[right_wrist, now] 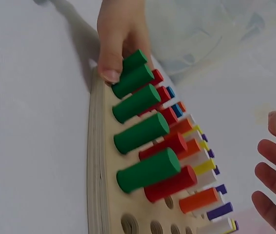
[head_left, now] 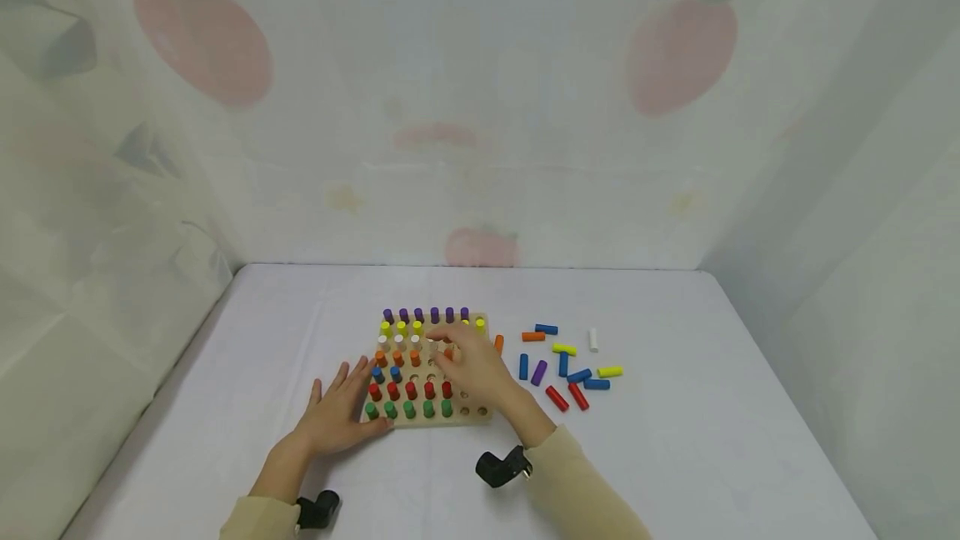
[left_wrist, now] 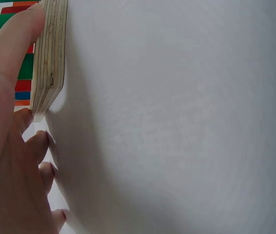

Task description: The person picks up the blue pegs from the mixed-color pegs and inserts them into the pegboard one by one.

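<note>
A wooden pegboard (head_left: pixel 474 403) stands on the table with coloured pegs upright in rows. My left hand (head_left: pixel 335 417) lies spread at its front left corner; the thumb (left_wrist: pixel 28 27) rests on the front edge and the other fingers reach along the left side. My right hand (head_left: pixel 474 363) hovers over the board's middle right, thumb and forefinger apart around a white peg (head_left: pixel 433 347) in the white row. In the right wrist view, its fingers (right_wrist: pixel 274 152) are extended and apart, with no peg seen in them. Green pegs (right_wrist: pixel 150 170) line the front row.
Loose pegs lie on the white cloth right of the board: several blue ones (head_left: pixel 563 364), two red ones (head_left: pixel 557 398), a purple one (head_left: pixel 539 372), a white one (head_left: pixel 593 340), yellow ones (head_left: pixel 611 372) and orange ones (head_left: pixel 533 337). Cloth walls (head_left: pixel 480 190) enclose the table's back and sides.
</note>
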Available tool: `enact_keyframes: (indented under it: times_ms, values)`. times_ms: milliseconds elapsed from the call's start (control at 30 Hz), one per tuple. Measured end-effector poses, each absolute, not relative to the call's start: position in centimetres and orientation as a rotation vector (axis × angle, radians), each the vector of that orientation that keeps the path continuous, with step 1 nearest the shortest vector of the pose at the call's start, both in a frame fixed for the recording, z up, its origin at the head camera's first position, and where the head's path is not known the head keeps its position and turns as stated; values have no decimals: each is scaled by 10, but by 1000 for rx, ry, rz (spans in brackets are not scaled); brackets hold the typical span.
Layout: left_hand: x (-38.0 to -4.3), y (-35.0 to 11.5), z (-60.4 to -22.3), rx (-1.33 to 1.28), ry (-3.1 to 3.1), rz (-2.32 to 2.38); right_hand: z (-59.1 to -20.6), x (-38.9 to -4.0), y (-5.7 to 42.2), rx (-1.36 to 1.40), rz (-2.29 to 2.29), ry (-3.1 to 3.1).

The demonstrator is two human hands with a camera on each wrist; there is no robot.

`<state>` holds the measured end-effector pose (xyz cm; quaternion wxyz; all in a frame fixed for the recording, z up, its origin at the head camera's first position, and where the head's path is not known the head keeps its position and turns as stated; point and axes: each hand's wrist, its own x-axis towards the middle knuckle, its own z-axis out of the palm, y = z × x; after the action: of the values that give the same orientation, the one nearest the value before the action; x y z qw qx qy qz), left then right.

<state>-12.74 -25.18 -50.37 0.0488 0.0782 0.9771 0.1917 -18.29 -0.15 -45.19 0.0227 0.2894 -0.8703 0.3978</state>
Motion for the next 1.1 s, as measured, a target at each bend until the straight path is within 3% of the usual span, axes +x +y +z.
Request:
enact_keyframes:
  times_ms: [733, 1100]
  values:
    - [-126, -251, -504, 243, 2996, 615, -479, -193, 64, 705, 1262, -2748]
    - [-127, -250, -502, 228, 2984, 602, -494, -198, 88, 740, 1193, -2749]
